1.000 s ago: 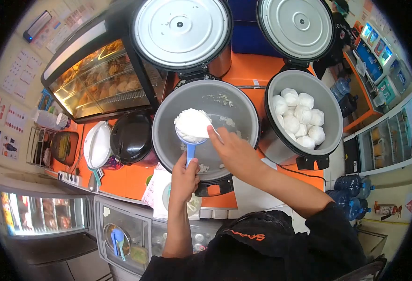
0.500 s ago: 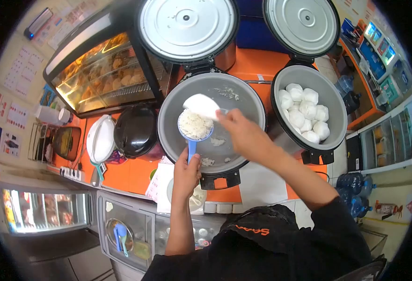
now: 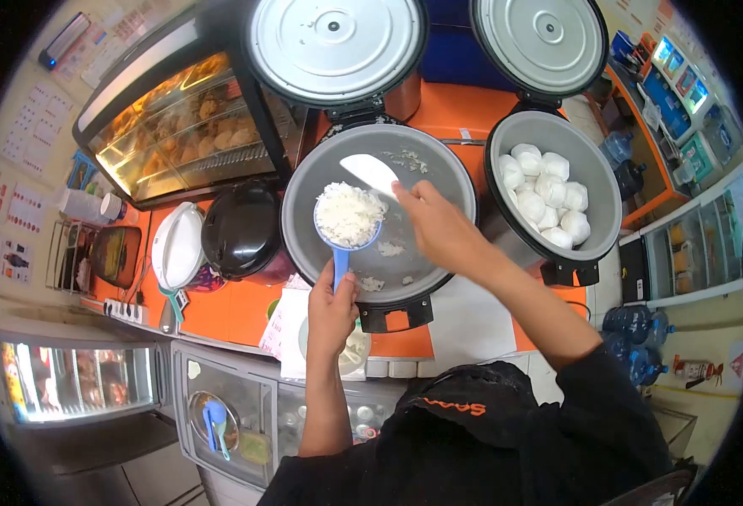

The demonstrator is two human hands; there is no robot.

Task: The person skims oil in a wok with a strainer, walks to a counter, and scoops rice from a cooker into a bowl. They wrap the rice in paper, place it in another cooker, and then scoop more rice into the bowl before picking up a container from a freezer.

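My left hand [image 3: 333, 316] is closed around the handle of a blue scoop [image 3: 340, 263], whose cup is heaped with white rice [image 3: 350, 216]. The scoop is above the large grey cooker pot [image 3: 301, 160]. In my right hand [image 3: 434, 223] is a white rice paddle [image 3: 373, 173], its blade just to the upper right of the scoop and apart from the rice. A few rice clumps [image 3: 411, 160] stick to the pot's inner wall and bottom. The pot's round lid [image 3: 329, 63] stands raised behind it.
To the right, a second open cooker [image 3: 498, 135] holds several white wrapped balls [image 3: 550, 190]. A glass food warmer [image 3: 186, 126] stands at the left, near a black lidded cooker [image 3: 240, 232] and a white bowl [image 3: 181, 244]. White paper [image 3: 472, 316] lies on the orange counter [image 3: 245, 312].
The paddle has lifted away from the rice toward the upper right. The rice in the scoop now looks piled higher, and the scoop has shifted slightly left.
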